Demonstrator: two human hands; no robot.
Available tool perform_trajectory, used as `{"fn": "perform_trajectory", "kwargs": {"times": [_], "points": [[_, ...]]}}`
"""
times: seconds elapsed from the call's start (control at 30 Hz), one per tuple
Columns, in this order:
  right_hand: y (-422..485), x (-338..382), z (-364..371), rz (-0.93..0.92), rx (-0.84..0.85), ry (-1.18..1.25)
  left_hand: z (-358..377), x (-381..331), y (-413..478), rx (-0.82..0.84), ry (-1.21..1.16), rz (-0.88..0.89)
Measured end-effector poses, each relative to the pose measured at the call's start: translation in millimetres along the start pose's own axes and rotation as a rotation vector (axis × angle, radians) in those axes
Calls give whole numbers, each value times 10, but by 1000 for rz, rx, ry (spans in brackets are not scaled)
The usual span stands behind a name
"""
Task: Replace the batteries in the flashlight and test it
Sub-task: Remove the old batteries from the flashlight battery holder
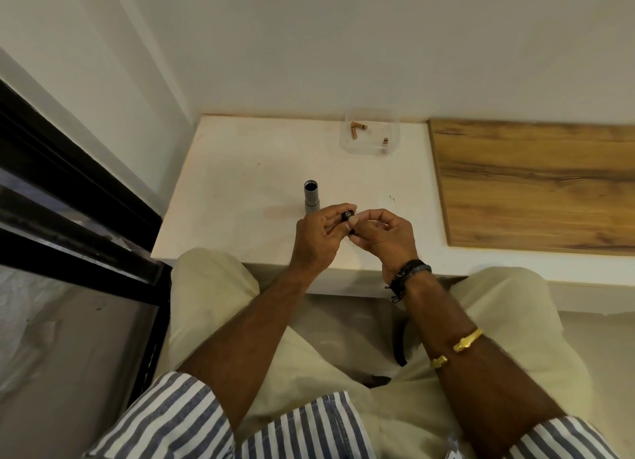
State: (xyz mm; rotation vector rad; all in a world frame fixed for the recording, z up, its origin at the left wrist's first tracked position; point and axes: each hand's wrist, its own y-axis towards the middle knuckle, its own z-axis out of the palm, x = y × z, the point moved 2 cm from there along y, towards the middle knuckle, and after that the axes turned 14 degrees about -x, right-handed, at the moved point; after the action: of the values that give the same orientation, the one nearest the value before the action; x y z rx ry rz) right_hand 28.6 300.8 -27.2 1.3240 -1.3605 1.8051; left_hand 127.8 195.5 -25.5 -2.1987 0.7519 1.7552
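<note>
Just inside the near edge of the white tabletop (240, 170) stands the grey flashlight tube (311, 199), upright with its dark open end up. Beside it, the left hand (318, 238) and right hand (385, 235) pinch a black part (347, 218) between curled fingers. By the far edge, a clear tub (345, 144) holds coppery batteries (357, 128). A wood-grain board (532, 183) lies to the right, with pale smooth walls behind.

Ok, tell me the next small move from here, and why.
Probably keep the small black part in the left hand, free the right hand and reach for one of the batteries in the clear tray. Both hands pinch the part, the grey flashlight body stands open end up on the table, and the batteries lie loose in the tray.
</note>
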Motion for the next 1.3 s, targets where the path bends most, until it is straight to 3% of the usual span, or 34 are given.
{"fn": "perform_trajectory", "kwargs": {"times": [0.27,0.47,1.03,1.3], "points": [[3,25,14,-280,-131,-229,92,70,-2,-27,-199,-255],[9,54,22,-393,-152,-323,148,117,9,14,-286,-339],[-46,-13,83,-533,-222,-385,202,88,1,37,-343,-388],[-29,31,52,-607,-145,-440,176,129,15,-15,-324,-376]]}}
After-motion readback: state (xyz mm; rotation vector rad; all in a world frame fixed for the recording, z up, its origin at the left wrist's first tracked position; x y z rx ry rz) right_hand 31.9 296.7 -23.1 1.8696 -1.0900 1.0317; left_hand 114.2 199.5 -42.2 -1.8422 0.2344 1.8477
